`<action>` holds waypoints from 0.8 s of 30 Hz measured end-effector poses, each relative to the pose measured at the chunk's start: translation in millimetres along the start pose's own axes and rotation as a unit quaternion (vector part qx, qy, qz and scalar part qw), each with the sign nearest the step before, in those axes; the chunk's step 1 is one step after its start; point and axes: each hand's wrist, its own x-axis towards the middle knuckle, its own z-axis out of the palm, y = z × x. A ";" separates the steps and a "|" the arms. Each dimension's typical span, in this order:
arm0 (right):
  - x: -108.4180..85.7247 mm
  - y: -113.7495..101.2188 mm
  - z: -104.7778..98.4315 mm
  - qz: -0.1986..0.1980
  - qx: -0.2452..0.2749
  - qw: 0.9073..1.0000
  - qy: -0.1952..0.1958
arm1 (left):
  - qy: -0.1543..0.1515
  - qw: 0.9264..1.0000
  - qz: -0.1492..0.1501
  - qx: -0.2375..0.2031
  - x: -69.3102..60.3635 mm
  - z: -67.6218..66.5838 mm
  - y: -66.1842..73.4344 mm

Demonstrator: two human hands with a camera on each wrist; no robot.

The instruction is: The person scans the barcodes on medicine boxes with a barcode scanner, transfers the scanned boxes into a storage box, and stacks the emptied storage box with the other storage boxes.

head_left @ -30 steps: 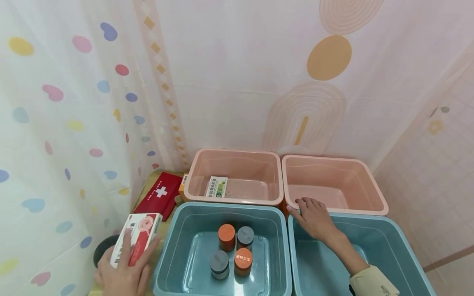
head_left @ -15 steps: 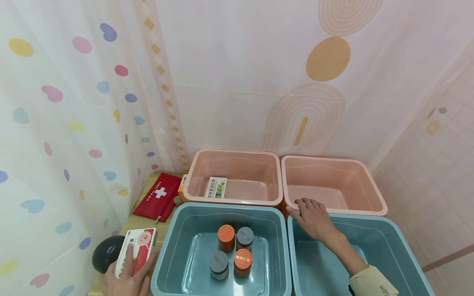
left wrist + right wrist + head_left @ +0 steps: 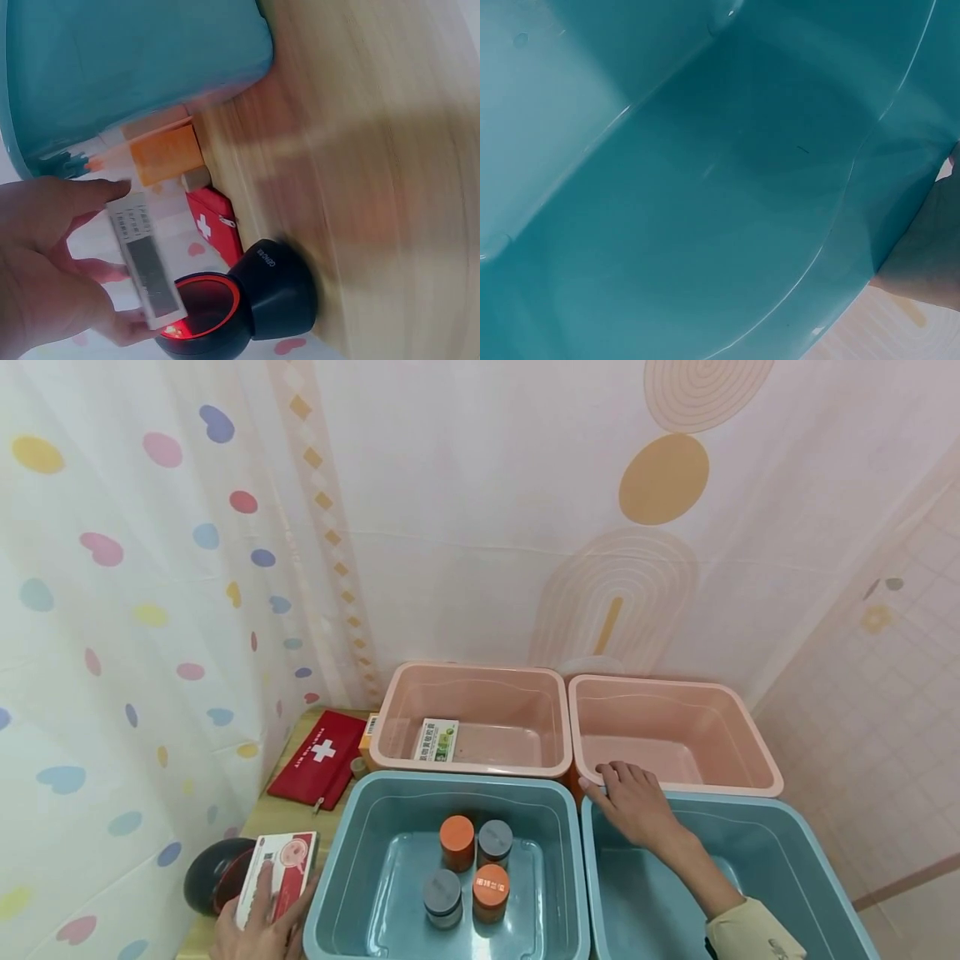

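My left hand point(image 3: 258, 935) grips a white and red medicine box point(image 3: 291, 858) by its sides, at the front left in the head view. Beside it stands a black device with a round, red-lit window, like a desktop barcode scanner point(image 3: 201, 878). In the left wrist view the box's printed side point(image 3: 148, 262), with a dark barcode-like patch, is near the scanner's glowing window point(image 3: 214, 304). My right hand point(image 3: 637, 806) rests on the rims where the right blue bin point(image 3: 757, 847) meets the right pink bin point(image 3: 645, 756); it holds nothing.
Several jars with orange and grey lids point(image 3: 457, 832) stand in the left blue bin point(image 3: 397, 860). A white-green medicine box point(image 3: 437, 741) lies in the left pink bin point(image 3: 510, 743). A red first aid pouch point(image 3: 318, 760) and an orange box point(image 3: 367, 739) are at the left.
My left hand has brought the medicine box down and toward me, away from over the red pouch, uncovering the scanner. A red glow now shows in its window. My right hand has stayed put.
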 end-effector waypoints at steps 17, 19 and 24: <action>-0.2 -0.1 0.0 -0.004 -0.005 1.000 0.011 | 0.190 0.975 0.001 -0.119 4.7 -55.1 16.5; -0.3 0.2 0.3 -0.003 -0.004 1.000 0.011 | 0.197 0.971 0.035 -0.127 12.1 -72.8 22.7; 0.1 -0.5 0.2 0.001 -0.003 1.000 0.006 | 0.234 0.955 0.110 -0.147 35.8 -118.9 54.9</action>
